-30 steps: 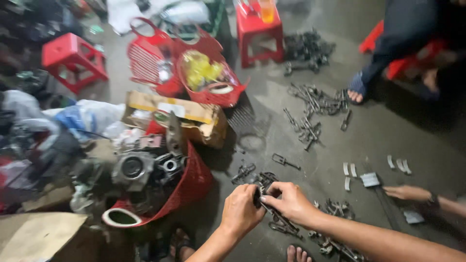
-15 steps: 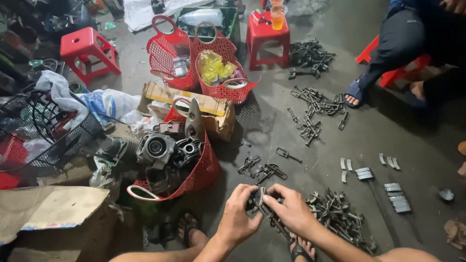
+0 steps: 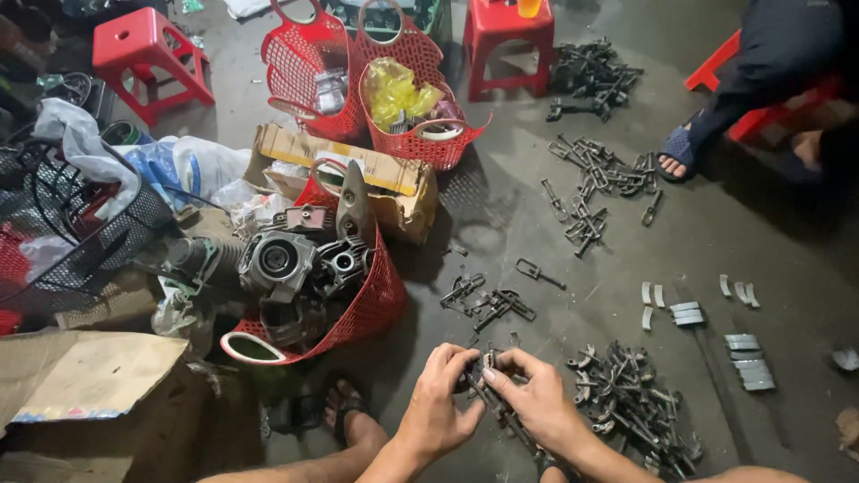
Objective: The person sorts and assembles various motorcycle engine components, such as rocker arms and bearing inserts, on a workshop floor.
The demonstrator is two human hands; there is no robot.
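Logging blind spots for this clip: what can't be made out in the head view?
- Small metal part: mostly covered by left hand and right hand; shape unclear.
- Seated person: cut off by top edge.
- Red basket: depths hidden by engine parts.

Bare grey concrete floor [image 3: 501, 224], stained and dim under flat light. Red plastic stools [image 3: 148, 54] along the far edge. Red mesh baskets [image 3: 309, 67], a torn cardboard box [image 3: 358, 165], crumpled plastic bags [image 3: 188, 165] scattered left.
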